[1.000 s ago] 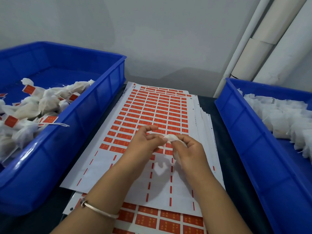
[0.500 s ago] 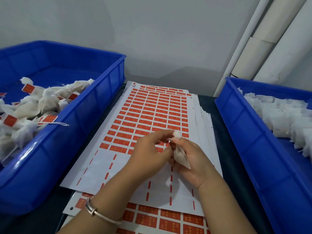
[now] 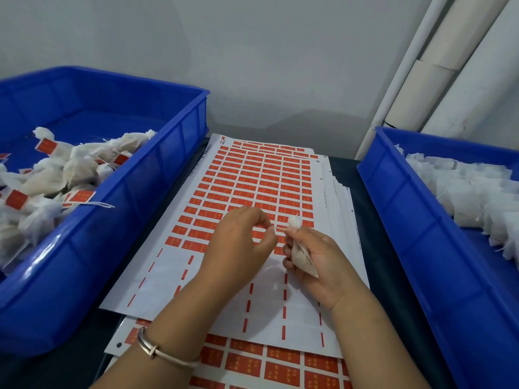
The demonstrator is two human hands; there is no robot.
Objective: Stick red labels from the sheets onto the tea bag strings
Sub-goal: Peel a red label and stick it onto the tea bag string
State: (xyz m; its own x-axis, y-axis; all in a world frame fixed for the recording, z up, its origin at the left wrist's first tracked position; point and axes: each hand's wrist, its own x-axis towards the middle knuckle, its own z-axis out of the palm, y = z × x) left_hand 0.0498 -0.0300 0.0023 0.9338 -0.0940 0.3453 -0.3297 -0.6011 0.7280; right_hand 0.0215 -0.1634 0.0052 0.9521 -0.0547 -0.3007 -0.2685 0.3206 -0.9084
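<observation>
Above the label sheet (image 3: 252, 175), tea bag (image 3: 302, 255) gripped in right hand (image 3: 317, 262); string (image 3: 279, 228) (thin, white) pinched by left hand (image 3: 238, 245) fingertips, between two blue bins (image 3: 179, 153).

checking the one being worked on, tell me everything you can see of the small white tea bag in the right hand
The small white gauzy tea bag looks like thin mesh, pale tan where its filling shows. The right hand grips its body, its bunched white top poking above the fingers. It is held tilted above the top sheet of red labels, not resting on it. The left hand pinches at what seems a thin string by its neck. No red label shows on it.
</observation>
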